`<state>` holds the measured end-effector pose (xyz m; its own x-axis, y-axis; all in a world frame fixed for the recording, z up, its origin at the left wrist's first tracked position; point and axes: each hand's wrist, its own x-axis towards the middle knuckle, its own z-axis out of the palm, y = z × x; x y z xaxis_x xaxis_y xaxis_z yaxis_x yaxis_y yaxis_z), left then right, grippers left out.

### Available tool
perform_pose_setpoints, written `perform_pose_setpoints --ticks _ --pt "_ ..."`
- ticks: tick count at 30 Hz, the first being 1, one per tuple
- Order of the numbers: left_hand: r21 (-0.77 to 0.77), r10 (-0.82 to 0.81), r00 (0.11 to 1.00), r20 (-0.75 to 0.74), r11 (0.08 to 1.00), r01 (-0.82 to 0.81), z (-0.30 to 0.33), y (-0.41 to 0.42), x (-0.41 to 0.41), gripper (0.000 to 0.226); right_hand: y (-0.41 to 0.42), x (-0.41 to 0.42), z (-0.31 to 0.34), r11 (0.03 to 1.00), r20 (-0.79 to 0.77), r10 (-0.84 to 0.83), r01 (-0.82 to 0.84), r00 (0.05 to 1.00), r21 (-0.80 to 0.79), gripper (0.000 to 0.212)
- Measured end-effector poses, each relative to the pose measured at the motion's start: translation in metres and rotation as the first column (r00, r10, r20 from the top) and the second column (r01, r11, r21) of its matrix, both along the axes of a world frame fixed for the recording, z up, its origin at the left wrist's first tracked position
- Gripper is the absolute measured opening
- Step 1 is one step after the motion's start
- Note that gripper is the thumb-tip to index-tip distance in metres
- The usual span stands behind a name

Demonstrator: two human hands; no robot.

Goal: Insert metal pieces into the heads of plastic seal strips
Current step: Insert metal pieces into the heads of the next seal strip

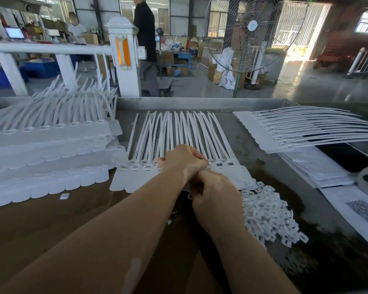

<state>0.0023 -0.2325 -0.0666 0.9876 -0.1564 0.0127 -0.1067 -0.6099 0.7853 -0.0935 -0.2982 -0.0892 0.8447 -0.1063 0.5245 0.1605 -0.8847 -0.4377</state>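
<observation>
Wide factory hall, bare concrete floor (210,85) shining where daylight pours through a barred doorway (302,28) at far right. Tall standing fan (252,32) on a green pole just beyond the metal worktop (200,102) rim. White railing (49,48) at left, ending in a white post (124,56) with orange reflector strips. Behind the railing, blue bins (40,67) and a lit screen (15,32). Cardboard boxes (212,71) and white sacks (226,78) piled near the fan's foot. Grid windows (216,22) along the grey back wall. Two people beyond the railing, one in a black top (145,30), one in white (77,30).
</observation>
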Motion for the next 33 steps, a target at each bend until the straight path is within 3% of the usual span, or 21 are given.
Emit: perform_pose_setpoints --ticks 6,14,24,33 --pt "-0.001 0.007 0.999 0.033 1.0 -0.007 -0.002 0.002 -0.001 0.005 0.0 0.0 0.001 1.0 -0.014 0.014 -0.014 1.0 -0.003 0.011" --pt "-0.11 0.005 0.998 -0.055 0.994 -0.011 0.0 0.004 -0.001 0.008 0.001 0.001 0.003 1.0 -0.013 0.021 -0.021 1.0 0.007 0.013" --pt "-0.019 0.002 0.999 -0.032 1.0 -0.003 0.002 0.003 -0.002 0.005 0.0 0.0 0.002 1.0 -0.017 0.019 -0.019 1.0 0.002 0.013" --pt "-0.053 0.044 0.985 -0.165 0.997 -0.053 0.009 -0.001 0.005 0.011 0.0 0.001 0.001 1.0 -0.011 0.006 -0.006 1.0 0.016 0.011"
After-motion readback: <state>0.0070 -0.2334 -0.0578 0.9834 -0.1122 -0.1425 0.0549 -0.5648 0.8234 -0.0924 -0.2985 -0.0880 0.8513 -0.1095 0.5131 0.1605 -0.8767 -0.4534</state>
